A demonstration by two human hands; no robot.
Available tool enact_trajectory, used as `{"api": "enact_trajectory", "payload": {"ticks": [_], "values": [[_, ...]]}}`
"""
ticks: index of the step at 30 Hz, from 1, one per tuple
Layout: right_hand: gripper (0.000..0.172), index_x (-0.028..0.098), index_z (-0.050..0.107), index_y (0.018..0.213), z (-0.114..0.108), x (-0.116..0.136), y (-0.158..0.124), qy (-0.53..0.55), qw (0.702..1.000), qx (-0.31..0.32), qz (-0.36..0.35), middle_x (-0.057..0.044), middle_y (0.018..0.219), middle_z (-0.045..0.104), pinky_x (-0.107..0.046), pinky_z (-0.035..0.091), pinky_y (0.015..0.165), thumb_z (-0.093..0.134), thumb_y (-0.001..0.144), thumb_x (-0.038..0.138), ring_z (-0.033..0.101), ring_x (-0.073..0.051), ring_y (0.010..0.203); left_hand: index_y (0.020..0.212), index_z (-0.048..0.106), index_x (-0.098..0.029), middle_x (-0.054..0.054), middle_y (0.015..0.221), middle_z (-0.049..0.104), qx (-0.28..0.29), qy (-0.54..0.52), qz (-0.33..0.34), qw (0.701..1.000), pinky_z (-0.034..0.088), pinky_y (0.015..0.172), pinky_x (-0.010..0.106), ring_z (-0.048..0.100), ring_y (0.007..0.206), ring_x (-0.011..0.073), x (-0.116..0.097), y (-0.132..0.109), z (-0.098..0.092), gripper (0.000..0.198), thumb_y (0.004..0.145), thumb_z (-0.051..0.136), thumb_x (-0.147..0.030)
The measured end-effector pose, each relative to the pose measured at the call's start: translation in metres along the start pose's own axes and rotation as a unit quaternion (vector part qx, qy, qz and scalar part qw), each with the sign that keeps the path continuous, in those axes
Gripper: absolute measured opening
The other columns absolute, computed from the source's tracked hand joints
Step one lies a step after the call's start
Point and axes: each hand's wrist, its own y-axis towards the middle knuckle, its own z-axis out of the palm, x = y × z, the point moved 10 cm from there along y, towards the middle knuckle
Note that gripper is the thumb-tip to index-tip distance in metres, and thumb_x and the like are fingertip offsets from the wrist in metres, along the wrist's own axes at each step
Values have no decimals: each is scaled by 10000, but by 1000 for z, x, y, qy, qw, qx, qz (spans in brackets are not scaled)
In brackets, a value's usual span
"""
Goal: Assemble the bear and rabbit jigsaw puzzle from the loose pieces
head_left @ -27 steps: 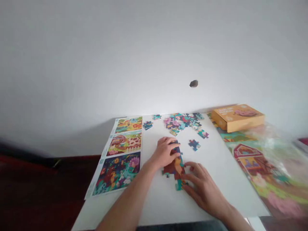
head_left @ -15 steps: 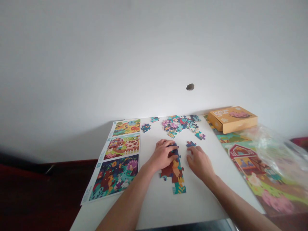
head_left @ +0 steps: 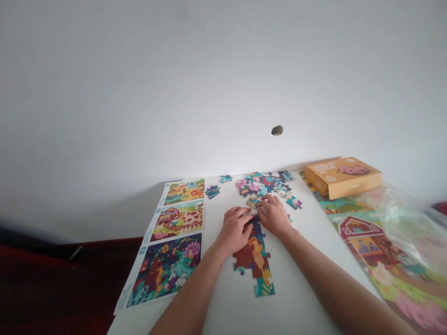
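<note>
A partly joined jigsaw section [head_left: 259, 260], brown and dark blue with teal and yellow at its near end, lies on the white table. My left hand [head_left: 237, 231] rests over its upper left part, fingers spread and pressing lightly down. At the section's far end, my right hand [head_left: 274, 215] has its bent fingers on a dark blue puzzle piece [head_left: 256, 220], mostly covered by the fingers. Whether that piece is locked into the section cannot be seen. Just beyond the right fingertips lies a greenish-yellow loose piece [head_left: 252, 202].
Loose puzzle pieces [head_left: 265, 181] are heaped by the wall, with a few dark blue ones [head_left: 213, 191] to their left. A picture sheet [head_left: 179, 218] lies at left. On the right are a yellow puzzle box [head_left: 345, 179], clear plastic wrap [head_left: 405, 228] and a farm poster [head_left: 380, 260].
My right hand has moved left and away from me to the section's far end, bringing the dark blue piece along. My left hand has stayed on the section. The view has tilted slightly.
</note>
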Motion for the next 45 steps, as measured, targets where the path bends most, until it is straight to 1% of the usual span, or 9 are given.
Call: {"api": "enact_trajectory", "payload": {"ticks": [4, 10, 17, 21, 26, 30, 36, 41, 45], "values": [[261, 257, 712, 1102, 1, 3, 1, 2, 1000, 23, -10, -70, 1373, 574, -431, 411, 981, 521, 924, 270, 497, -277, 1199, 1148, 673, -244, 61, 1312, 608, -16, 18, -20, 1000, 398, 1079, 486, 504, 1225, 267, 6, 1, 0, 286, 881, 587, -185], [337, 262, 647, 1238, 6, 12, 3, -6, 998, 54, -38, -63, 1401, 579, -464, 391, 977, 493, 938, 260, 481, -280, 1235, 1175, 665, -252, 60, 1393, 565, -5, 54, -37, 998, 373, 1103, 507, 468, 1279, 291, 9, 1, 4, 291, 891, 604, -263], [331, 224, 690, 1137, -1, 14, 6, 52, 997, 11, -55, -78, 1231, 664, -389, 416, 955, 470, 906, 137, 551, -231, 1146, 1270, 615, -271, 48, 1456, 519, 9, 66, -40, 997, 337, 1123, 532, 419, 1325, 310, 10, 0, 8, 380, 901, 610, -359], [332, 179, 713, 1050, -19, -1, 1, -20, 997, -44, 54, -128, 1069, 643, -367, 447, 885, 484, 833, 76, 592, -254, 1009, 1236, 634, -276, 50, 1453, 523, 7, 59, -35, 998, 335, 1115, 543, 418, 1323, 315, 11, 0, 8, 346, 900, 621, -360], [356, 158, 658, 1119, -10, -17, -19, -98, 979, 54, 169, -152, 1039, 577, -340, 450, 650, 462, 835, 72, 638, -246, 786, 1234, 636, -279, 59, 1445, 529, 5, 43, -31, 999, 336, 1105, 553, 423, 1312, 317, 12, 0, 8, 349, 896, 634, -367], [459, 166, 644, 1183, -3, -17, -21, -95, 982, 70, 146, -157, 1079, 571, -328, 462, 743, 444, 805, 1, 629, -255, 913, 1242, 630, -281, 58, 1450, 521, 6, 43, -31, 999, 330, 1110, 546, 415, 1319, 313, 12, 0, 9, 357, 893, 640, -359], [501, 160, 694, 1161, -4, -28, 1, -35, 995, 32, 93, -138, 1142, 600, -307, 419, 936, 421, 793, -44, 558, -231, 1071, 1239, 639, -267, 58, 1452, 520, 11, 45, -32, 998, 324, 1121, 531, 417, 1323, 310, 11, -1, 9, 349, 899, 627, -346], [358, 211, 671, 1224, -35, -67, 2, -67, 979, -84, 176, -134, 1312, 572, -443, 346, 999, 503, 909, 190, 467, -308, 1190, 1241, 646, -256, 62, 1444, 529, 10, 41, -29, 999, 322, 1122, 536, 421, 1317, 314, 11, -1, 8, 356, 898, 620, -346], [430, 199, 600, 1308, -38, -100, -5, -73, 961, -84, 254, -152, 1261, 615, -515, 286, 1006, 543, 911, 353, 463, -338, 1183, 1256, 645, -250, 69, 1451, 522, 26, 35, -32, 999, 311, 1128, 552, 409, 1334, 327, 9, -1, 6, 385, 884, 626, -346]]}}
